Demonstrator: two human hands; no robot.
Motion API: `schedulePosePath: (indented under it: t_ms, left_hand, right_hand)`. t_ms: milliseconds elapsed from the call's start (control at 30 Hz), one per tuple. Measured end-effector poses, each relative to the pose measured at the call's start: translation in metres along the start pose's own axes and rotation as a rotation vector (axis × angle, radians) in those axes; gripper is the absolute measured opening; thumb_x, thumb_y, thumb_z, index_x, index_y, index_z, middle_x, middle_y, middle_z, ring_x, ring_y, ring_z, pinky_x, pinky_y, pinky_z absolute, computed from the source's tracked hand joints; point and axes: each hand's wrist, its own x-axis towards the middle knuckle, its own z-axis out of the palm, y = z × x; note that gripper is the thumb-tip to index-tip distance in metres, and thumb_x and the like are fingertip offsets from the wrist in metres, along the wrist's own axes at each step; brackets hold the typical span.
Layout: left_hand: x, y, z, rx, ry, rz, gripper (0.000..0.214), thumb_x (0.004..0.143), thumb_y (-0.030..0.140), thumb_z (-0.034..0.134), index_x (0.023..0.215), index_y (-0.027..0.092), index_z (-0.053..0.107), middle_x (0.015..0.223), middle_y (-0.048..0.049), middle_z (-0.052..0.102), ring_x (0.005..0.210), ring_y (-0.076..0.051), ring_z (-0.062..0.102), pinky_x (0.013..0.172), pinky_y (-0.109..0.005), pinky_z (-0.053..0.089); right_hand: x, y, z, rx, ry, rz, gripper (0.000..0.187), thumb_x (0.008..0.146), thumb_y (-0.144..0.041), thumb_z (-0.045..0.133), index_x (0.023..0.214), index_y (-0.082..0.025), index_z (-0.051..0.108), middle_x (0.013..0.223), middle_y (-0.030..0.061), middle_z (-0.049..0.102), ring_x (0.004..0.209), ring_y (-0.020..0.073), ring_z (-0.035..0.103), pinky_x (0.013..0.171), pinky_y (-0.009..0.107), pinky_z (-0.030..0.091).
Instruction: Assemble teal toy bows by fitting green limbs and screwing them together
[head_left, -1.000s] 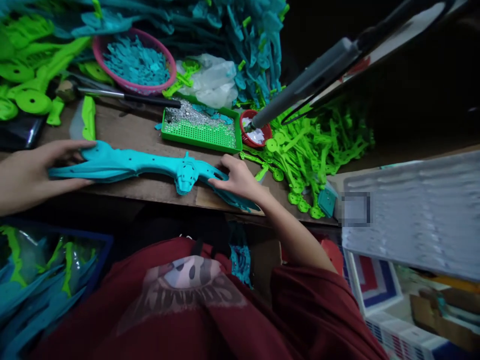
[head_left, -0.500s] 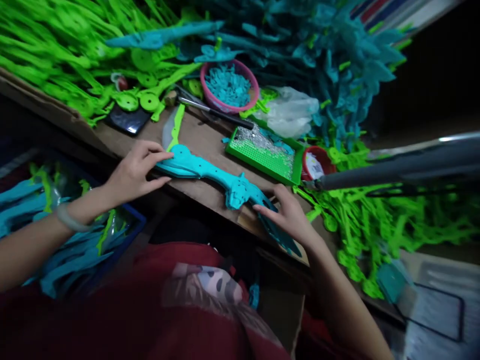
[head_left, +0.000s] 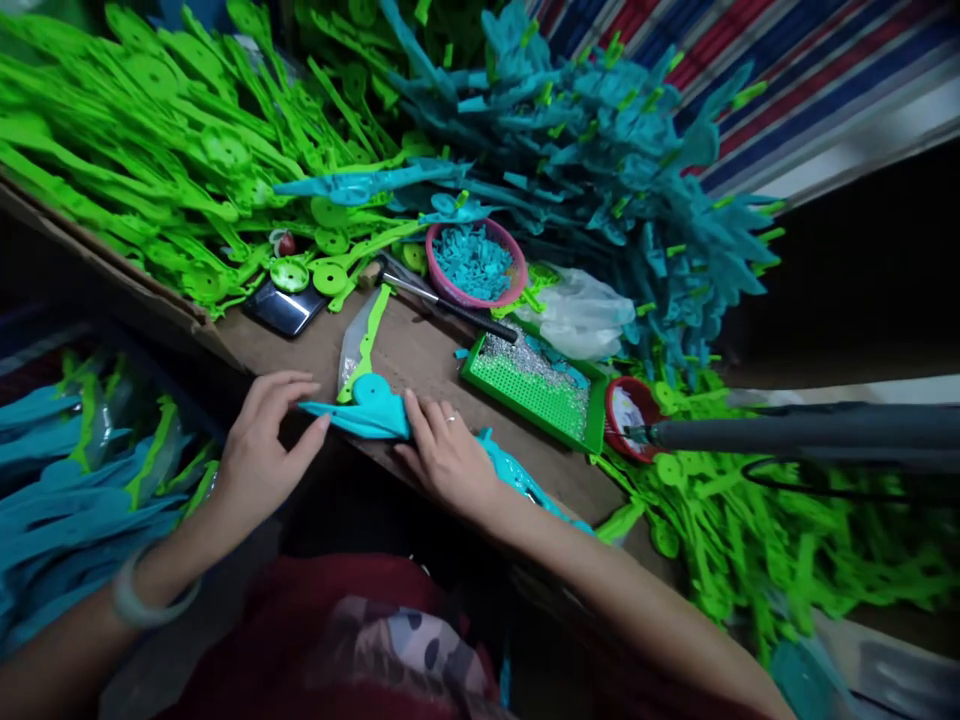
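Head view: right hand [head_left: 454, 458] gripping a long turquoise plastic part [head_left: 380, 412], left hand [head_left: 264, 442] parted; I'd guess positioning, needing steadiness next.

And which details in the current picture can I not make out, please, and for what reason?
All in the head view:
- Turquoise plastic part: its middle is hidden by the right hand.
- Silvery metal pieces in the green perforated tray: too small to count.
- Red basket: the grey rod-shaped tool hides part.
- Turquoise parts at lower left: cut off by the left edge.
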Motion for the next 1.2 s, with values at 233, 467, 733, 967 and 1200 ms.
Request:
schedulePosePath:
  t_ms: [233, 467, 733, 967, 1200]
  left_hand:
    - [-0.007, 0.007, 0.013, -0.2, 0.012, -0.347, 0.023, 0.085, 0.043, 0.065, 0.088, 0.02, 0.061, 0.106, -0.0053, 0.062, 0.097, -0.02, 0.063, 0.067, -0.027, 0.055]
    - [-0.025, 0.03, 0.016, -0.789, 0.075, -0.913, 0.037, 0.076, 0.049, 0.075, 0.094, 0.022, 0.058, 0.087, 0.0013, 0.066, 0.09, -0.018, 0.067, 0.086, -0.036, 0.058]
    - [-0.036, 0.039, 0.024, -1.025, -0.044, -1.043, 0.035, 0.079, 0.048, 0.073, 0.098, 0.021, 0.061, 0.105, -0.0035, 0.067, 0.109, -0.022, 0.061, 0.093, -0.04, 0.053]
    - [-0.034, 0.04, 0.028, -1.008, -0.002, -1.056, 0.027, 0.079, 0.04, 0.075, 0.087, 0.02, 0.059, 0.086, 0.0002, 0.067, 0.092, -0.017, 0.065, 0.088, -0.03, 0.052]
    - [-0.048, 0.041, 0.034, -0.959, 0.059, -1.078, 0.027, 0.085, 0.043, 0.067, 0.104, 0.026, 0.059, 0.112, -0.0027, 0.067, 0.112, -0.023, 0.062, 0.087, -0.037, 0.057]
  right_hand:
    - [-0.007, 0.002, -0.001, 0.006, 0.062, -0.026, 0.059, 0.099, -0.038, 0.038, 0.144, -0.001, 0.037, 0.115, 0.0231, 0.061, 0.104, 0.031, 0.056, 0.087, 0.046, 0.053]
    - [-0.014, 0.001, -0.001, 0.068, 0.136, -0.082, 0.058, 0.097, -0.034, 0.045, 0.145, -0.003, 0.035, 0.111, 0.023, 0.064, 0.096, 0.0321, 0.059, 0.078, 0.047, 0.057]
    - [-0.021, -0.005, 0.0, 0.051, 0.2, -0.143, 0.059, 0.095, -0.029, 0.052, 0.146, -0.003, 0.036, 0.112, 0.0231, 0.065, 0.094, 0.0319, 0.061, 0.075, 0.044, 0.058]
    - [-0.017, -0.008, -0.003, 0.028, 0.18, -0.169, 0.049, 0.094, -0.029, 0.052, 0.132, 0.002, 0.049, 0.112, 0.0245, 0.066, 0.091, 0.0316, 0.061, 0.072, 0.043, 0.058]
    - [-0.018, -0.003, -0.011, 0.283, 0.172, -0.074, 0.044, 0.094, -0.026, 0.047, 0.133, -0.007, 0.043, 0.119, 0.0229, 0.06, 0.099, 0.0295, 0.057, 0.082, 0.045, 0.054]
